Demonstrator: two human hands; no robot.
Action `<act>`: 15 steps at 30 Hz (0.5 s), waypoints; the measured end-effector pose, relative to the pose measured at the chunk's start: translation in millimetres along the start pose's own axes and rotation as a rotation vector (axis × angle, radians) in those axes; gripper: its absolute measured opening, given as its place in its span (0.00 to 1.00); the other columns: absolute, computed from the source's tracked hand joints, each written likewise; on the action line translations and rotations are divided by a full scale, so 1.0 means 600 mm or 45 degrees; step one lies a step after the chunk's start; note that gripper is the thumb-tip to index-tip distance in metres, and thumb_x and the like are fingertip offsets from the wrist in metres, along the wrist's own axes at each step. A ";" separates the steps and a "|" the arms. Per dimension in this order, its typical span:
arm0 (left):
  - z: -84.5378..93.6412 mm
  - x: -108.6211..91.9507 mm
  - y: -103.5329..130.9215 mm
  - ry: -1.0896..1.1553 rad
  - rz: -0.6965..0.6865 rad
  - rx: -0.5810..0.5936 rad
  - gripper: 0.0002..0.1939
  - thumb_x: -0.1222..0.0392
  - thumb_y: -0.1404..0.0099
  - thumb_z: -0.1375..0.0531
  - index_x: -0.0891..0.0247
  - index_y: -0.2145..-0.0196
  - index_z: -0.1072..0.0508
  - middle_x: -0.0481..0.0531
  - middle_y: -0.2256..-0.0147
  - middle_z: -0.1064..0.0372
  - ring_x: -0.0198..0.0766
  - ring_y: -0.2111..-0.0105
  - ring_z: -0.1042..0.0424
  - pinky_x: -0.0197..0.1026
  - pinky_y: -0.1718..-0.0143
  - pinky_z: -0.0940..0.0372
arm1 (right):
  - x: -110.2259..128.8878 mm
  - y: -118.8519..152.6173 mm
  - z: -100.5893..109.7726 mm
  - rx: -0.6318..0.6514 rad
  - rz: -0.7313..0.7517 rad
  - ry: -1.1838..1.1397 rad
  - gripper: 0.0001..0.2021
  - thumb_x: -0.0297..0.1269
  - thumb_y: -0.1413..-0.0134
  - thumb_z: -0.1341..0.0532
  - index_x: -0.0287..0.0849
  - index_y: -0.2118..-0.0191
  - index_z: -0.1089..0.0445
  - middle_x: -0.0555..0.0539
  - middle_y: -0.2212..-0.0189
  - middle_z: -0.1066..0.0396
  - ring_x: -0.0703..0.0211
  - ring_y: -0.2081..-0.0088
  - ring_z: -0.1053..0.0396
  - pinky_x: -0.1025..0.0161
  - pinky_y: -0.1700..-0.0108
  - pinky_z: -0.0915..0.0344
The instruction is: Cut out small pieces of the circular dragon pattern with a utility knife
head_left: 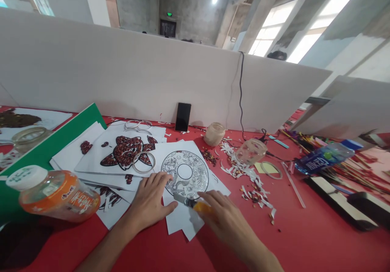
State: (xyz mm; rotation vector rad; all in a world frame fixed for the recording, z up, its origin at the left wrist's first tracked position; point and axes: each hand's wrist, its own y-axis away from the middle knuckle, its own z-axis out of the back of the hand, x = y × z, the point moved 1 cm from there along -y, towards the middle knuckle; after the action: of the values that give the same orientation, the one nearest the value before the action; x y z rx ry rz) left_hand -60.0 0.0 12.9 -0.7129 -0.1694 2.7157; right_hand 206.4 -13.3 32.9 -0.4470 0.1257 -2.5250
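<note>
A paper with a round black-and-white patterned drawing (195, 170) lies on the red table in front of me. My left hand (154, 197) rests on its left edge, fingers apart, holding nothing. My right hand (217, 215) grips a utility knife (184, 200) with a yellow-orange handle. The metal end of the knife points left over the lower part of the round drawing. Left of this paper, a stack of sheets carries a dark red bean picture (127, 152), with a tape ring (144, 162) on top.
An orange-labelled jar (61, 195) stands at left beside a green board (76, 130). A phone (183, 117) leans on the white partition (137, 73). Glass jars (215, 134), paper scraps (256, 182), a water bottle (327, 156) and a black stapler (341, 203) are to the right.
</note>
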 end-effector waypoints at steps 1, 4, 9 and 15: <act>-0.001 0.001 0.000 0.000 -0.005 -0.002 0.28 0.53 0.40 0.35 0.54 0.44 0.37 0.53 0.43 0.33 0.53 0.42 0.36 0.54 0.43 0.42 | 0.015 0.004 -0.009 0.007 0.014 0.023 0.17 0.35 0.33 0.42 0.47 0.40 0.33 0.41 0.52 0.25 0.48 0.54 0.27 0.51 0.55 0.26; -0.002 0.005 0.001 0.007 -0.015 -0.004 0.28 0.52 0.38 0.34 0.54 0.43 0.37 0.53 0.43 0.33 0.52 0.42 0.36 0.54 0.43 0.42 | 0.028 0.007 -0.025 0.003 0.058 0.061 0.14 0.32 0.32 0.44 0.46 0.44 0.29 0.41 0.56 0.25 0.48 0.57 0.28 0.50 0.58 0.26; -0.003 0.008 0.000 0.026 -0.012 0.011 0.26 0.51 0.39 0.33 0.54 0.46 0.35 0.53 0.45 0.32 0.53 0.43 0.35 0.54 0.45 0.41 | -0.002 0.020 -0.018 -0.068 0.091 -0.071 0.15 0.34 0.28 0.49 0.47 0.46 0.28 0.41 0.57 0.26 0.51 0.59 0.27 0.54 0.59 0.26; 0.005 0.001 0.002 0.062 -0.058 -0.090 0.22 0.52 0.37 0.34 0.54 0.48 0.33 0.53 0.44 0.32 0.51 0.44 0.33 0.51 0.47 0.37 | -0.042 0.024 0.009 -0.221 -0.155 -0.121 0.14 0.41 0.28 0.48 0.51 0.46 0.28 0.43 0.53 0.28 0.53 0.54 0.25 0.59 0.55 0.27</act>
State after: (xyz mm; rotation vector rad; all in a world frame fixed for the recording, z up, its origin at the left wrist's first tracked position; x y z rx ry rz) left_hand -62.1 -0.8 14.9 -0.7847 -0.2678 2.6581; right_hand 235.3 -11.5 28.2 -0.6608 0.2911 -2.6170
